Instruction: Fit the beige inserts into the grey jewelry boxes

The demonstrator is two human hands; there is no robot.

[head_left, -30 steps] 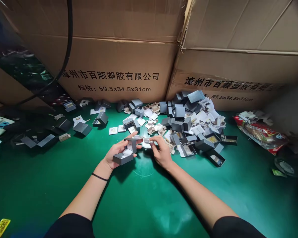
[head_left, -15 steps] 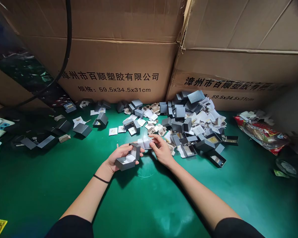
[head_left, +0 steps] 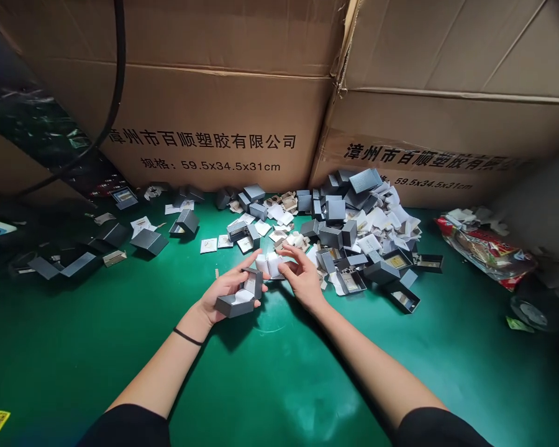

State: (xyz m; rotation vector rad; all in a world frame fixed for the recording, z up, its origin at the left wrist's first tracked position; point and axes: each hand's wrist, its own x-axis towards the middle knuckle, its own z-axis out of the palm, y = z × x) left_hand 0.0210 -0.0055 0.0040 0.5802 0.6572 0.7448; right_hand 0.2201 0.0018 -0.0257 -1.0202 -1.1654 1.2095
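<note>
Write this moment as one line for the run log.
left hand: holds open grey box | right hand: holds white insert | behind: pile of grey boxes | surface: green mat

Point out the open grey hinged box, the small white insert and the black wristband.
Open grey hinged box (head_left: 235,304), head view, on its base's front wall.
Small white insert (head_left: 271,264), head view, on its top face.
Black wristband (head_left: 189,337), head view, mid-band on left wrist.

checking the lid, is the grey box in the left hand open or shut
Open: the grey box in the left hand has its lid raised, pale lining showing.
</note>
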